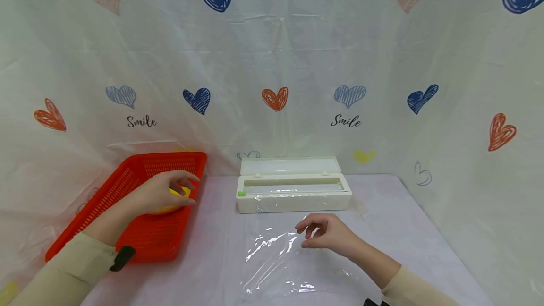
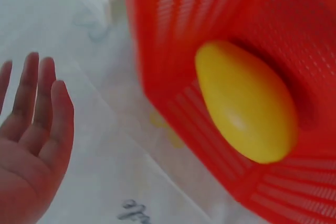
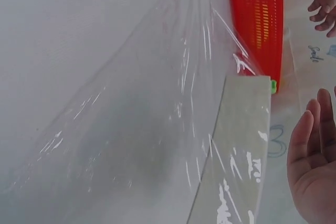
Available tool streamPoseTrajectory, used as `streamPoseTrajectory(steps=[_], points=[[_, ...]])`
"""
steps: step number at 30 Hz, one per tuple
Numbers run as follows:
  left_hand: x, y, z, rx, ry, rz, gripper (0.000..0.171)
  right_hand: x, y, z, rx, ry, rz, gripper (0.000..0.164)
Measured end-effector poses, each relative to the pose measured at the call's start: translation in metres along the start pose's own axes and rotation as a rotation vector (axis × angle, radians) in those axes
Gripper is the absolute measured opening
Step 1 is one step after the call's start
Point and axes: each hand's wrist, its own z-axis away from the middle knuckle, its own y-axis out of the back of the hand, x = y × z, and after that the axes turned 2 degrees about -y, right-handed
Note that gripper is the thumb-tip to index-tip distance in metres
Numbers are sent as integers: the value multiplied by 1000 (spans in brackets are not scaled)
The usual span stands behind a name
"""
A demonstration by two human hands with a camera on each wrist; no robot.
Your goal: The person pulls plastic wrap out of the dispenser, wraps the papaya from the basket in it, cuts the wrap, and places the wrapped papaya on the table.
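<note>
My left hand (image 1: 161, 193) hovers over the red plastic basket (image 1: 167, 253), its fingers loosely bent with nothing between them. Inside the basket lies a smooth yellow mango-like fruit (image 2: 247, 100), partly hidden by that hand in the head view. The left wrist view shows the left hand (image 2: 39, 135) with relaxed fingers, apart from the fruit. Above a sheet of clear cling film (image 1: 272, 263) is my right hand (image 1: 329, 234), fingers relaxed and gripping nothing. The film stretches from a white cling film dispenser (image 1: 293, 202) toward the table's front.
The dispenser's lid (image 1: 291, 165) stands raised at the back, and a small green piece (image 1: 241, 193) sits at its left end. A white table (image 1: 216, 249) carries everything. Behind hangs a pale curtain (image 1: 238, 60) printed with hearts, close to the basket's far side.
</note>
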Motion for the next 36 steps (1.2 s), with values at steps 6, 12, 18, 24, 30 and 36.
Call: streamPoseTrajectory(steps=[6, 12, 18, 24, 30, 36], points=[[-32, 15, -13, -56, 17, -54, 60, -5, -11, -11, -40, 9, -38, 32], [-60, 26, -25, -62, 47, -102, 69, -5, -21, -23, -64, 36, -46, 32], [-78, 28, -34, -93, 35, -96, 69, -5, -29, -32, -89, 40, -64, 32], [-93, 27, -42, -144, 95, -89, 73, -5, -39, -41, -116, 2, -90, 31], [-111, 27, -47, -230, 188, -65, 78, 0, -52, -42, -169, -21, -122, 35], [-123, 26, -46, -285, 222, -85, 75, 4, -61, -40, -209, -20, -156, 39]])
